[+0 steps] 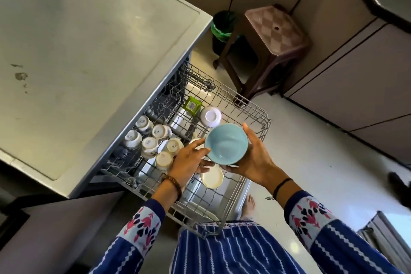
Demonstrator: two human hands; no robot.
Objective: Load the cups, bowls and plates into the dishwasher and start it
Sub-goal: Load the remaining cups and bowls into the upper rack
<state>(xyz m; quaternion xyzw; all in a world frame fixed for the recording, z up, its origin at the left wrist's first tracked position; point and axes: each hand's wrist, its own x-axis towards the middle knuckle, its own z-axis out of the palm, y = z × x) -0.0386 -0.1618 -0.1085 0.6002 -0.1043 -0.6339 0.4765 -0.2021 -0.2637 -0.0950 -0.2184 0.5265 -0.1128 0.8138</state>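
- Loading is mid-way: the rack (255, 111) is pulled out of the dishwasher (93, 55) and part filled; the machine is not started.
- Blue bowl (225, 143) is held mouth-up in the air over the middle of the rack, not yet placed.
- Right hand (253, 160) cups the blue bowl from the right and below, thumb curled under it, index finger up along its side.
- Left hand (189, 160): fingers (199, 143) mostly straight, tips against the bowl's left rim, steadying rather than gripping.
- Cups (149, 144): six counted, upside down, clustered at the rack's left; a possible seventh is hidden behind the left hand.
- Bowls: one white bowl (210, 116) upside down at the back, plus the blue one in hand.
- One cream dish (211, 177) below the hands; bowl or plate, can't tell.
- Plates: no clear plate visible.
- One green item (192, 104) at the back of the rack.
- Left, by judgement: seat the bowl, load any plates, push the rack in, shut, start.
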